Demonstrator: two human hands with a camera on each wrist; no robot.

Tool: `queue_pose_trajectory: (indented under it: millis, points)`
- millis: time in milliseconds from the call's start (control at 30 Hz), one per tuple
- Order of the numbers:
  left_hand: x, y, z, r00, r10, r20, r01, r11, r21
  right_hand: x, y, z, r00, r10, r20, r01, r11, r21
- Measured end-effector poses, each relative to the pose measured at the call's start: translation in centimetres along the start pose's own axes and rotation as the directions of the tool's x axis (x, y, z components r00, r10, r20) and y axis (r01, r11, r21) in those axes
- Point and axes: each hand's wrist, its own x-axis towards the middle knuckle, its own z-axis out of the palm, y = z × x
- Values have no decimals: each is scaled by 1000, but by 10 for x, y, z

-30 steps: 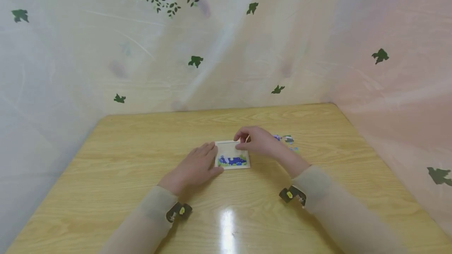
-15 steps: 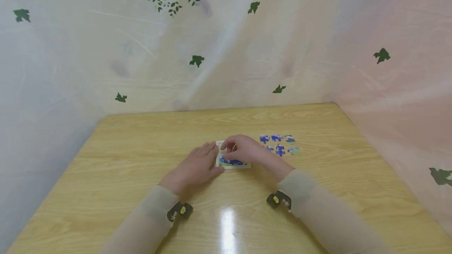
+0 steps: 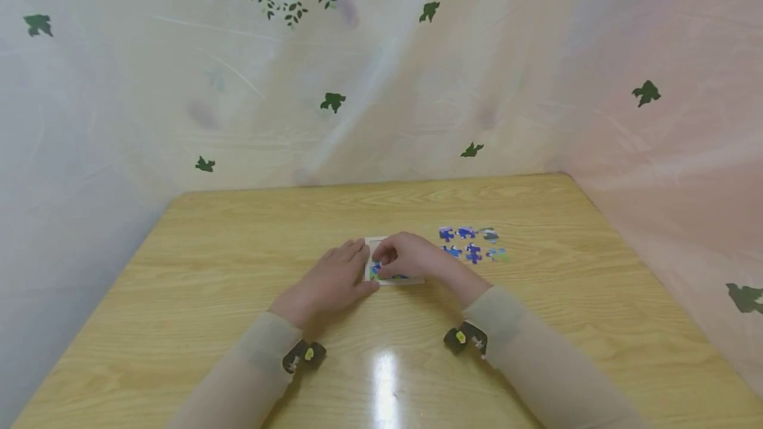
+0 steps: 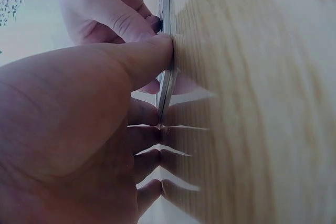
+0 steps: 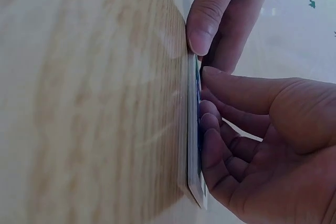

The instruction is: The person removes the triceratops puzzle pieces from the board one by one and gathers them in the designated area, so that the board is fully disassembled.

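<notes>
Some blue pcs (image 3: 376,269) in wht tray (image 3: 416,281), 6 loose pcs (image 3: 473,253) nearby

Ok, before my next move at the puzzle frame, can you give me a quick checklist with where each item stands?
1. Left grip on the frame: ok, touching its left edge.
2. Right grip over the frame: ok, fingers curled down toward it.
3. Piece secure in the right grip: cannot tell, the fingers hide whether one is there.
4. Clear sight of the frame's inside: not ok, the right grip covers much of it in the head view.
5. Loose pieces in sight: ok, on the table right of the frame.
</notes>
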Motion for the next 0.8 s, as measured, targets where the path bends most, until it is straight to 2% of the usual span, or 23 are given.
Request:
queue_pose_trajectory:
  millis: [367,800]
  points:
    - [0,0,0,1000,-10,-2,10,1000,3,1,-2,1,1000,27,-1,-27,1000,-16]
    - [0,1,1,1000,-8,-1,8,1000,-9,1,-1,4,1000,11,-22,-11,1000,-12]
